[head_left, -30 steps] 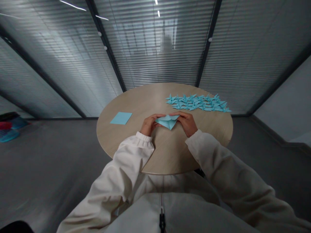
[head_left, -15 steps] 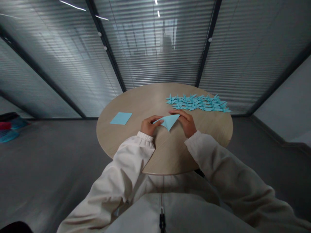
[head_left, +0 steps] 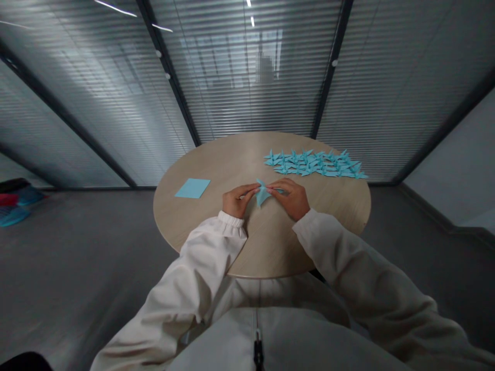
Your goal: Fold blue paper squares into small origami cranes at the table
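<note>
Light-blue origami paper (head_left: 263, 195), folded into a narrow, pointed form, pinched between the fingertips of the left hand (head_left: 236, 201) and right hand (head_left: 292, 198). Round wooden table (head_left: 232, 157) beneath the hands. Rows of folded paper cranes (head_left: 313, 164) ahead of the right hand; flat blue paper sheet (head_left: 192, 188) beyond the left hand.

We wear a loose off-white long-sleeved jacket (head_left: 297, 335) of soft, faintly creased fabric, with a thin dark zip pull (head_left: 258, 353) on its centre line. The left sleeve (head_left: 193, 263) closes in a gathered elastic cuff (head_left: 231, 224) (the right sleeve (head_left: 363, 273) shows its end less plainly), and our left hand (head_left: 236, 201) and right hand (head_left: 292, 199) are bare, without gloves
</note>
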The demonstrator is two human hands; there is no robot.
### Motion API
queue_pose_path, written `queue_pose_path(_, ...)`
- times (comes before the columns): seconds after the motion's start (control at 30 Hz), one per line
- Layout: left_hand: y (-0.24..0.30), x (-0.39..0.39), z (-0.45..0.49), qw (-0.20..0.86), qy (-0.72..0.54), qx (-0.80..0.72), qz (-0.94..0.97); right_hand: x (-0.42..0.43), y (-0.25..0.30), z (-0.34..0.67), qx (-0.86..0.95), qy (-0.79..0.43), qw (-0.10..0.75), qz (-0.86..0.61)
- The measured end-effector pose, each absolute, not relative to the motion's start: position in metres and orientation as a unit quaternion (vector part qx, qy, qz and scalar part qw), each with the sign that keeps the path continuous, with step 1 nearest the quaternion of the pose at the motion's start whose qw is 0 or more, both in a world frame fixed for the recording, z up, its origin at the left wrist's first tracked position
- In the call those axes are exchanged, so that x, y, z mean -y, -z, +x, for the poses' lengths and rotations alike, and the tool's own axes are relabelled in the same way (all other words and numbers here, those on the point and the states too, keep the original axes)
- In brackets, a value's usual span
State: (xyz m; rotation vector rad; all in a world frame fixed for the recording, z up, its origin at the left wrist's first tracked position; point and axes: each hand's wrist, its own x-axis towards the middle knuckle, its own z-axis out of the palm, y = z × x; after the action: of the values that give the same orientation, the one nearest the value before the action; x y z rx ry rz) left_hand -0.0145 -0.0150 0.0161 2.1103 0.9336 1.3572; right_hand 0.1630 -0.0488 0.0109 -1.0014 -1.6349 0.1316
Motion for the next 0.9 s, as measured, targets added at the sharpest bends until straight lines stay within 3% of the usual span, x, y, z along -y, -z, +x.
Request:
queue_pose_path(0.3,-0.0157,0.0163,-0.0131,0.192,-0.492,-0.303,0.793,0.0533,-0.0129,0.1597,0.713,-0.051,0.545,-0.437)
queue_pose_path(0.9,-0.0157,0.0221,-0.0095,0.224,-0.464,-0.318,0.796,0.0583,-0.0151,0.1563,0.729,-0.109,0.52,-0.433)
